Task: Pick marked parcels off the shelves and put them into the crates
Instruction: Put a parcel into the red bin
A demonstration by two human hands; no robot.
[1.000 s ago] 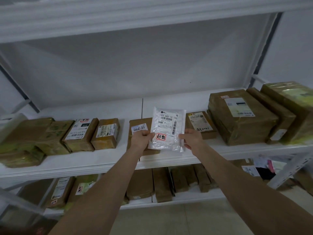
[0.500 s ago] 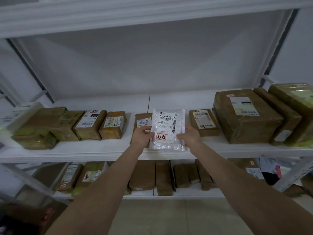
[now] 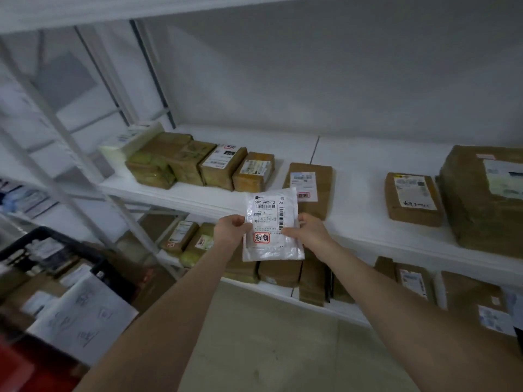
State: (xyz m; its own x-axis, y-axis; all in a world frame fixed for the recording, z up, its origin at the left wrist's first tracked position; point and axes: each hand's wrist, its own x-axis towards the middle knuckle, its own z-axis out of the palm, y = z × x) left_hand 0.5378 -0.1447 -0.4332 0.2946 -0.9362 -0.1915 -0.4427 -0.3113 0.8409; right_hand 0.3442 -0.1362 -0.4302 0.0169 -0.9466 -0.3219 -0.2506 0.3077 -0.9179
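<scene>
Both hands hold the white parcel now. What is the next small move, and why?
Probably swing the white parcel left and down toward the black crate. The left hand and right hand grip its sides, it bears a red mark, and it is already off the shelf.

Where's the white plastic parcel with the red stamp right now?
Centre of the head view: the white parcel is held between the left hand and right hand, in front of the shelf edge, below a brown box.

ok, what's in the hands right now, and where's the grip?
A white plastic parcel, held by both hands: left hand pinches its left edge, right hand its right edge, mid-height.
</scene>
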